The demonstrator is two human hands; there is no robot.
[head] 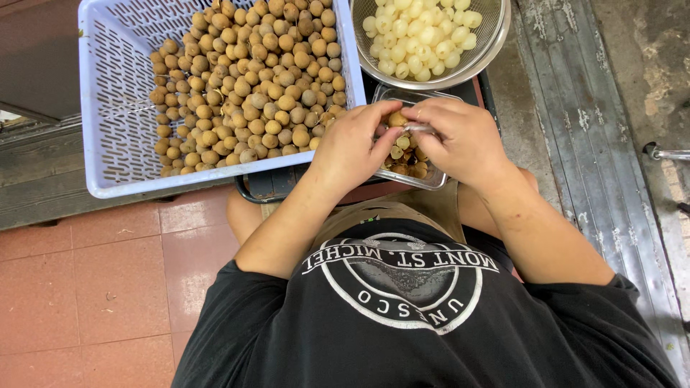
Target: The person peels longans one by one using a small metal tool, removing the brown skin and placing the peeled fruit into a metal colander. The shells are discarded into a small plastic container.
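Observation:
My left hand (pixel 352 147) and my right hand (pixel 460 140) meet over a clear plastic tub (pixel 431 181) that holds brown shells and seeds. Between the fingertips sits one small brown round fruit (pixel 397 118), gripped by my left hand. My right hand pinches a thin metal tool (pixel 420 128) against that fruit. A lilac plastic basket (pixel 115 108) at the upper left is piled with several brown unpeeled fruits (pixel 251 79). A metal strainer bowl (pixel 489 50) at the top holds several pale peeled fruits (pixel 420 36).
Red floor tiles (pixel 108 287) lie at the lower left. A worn grey metal strip (pixel 582 122) runs down the right side. The tub rests on a dark stand (pixel 273 188) in front of my knees.

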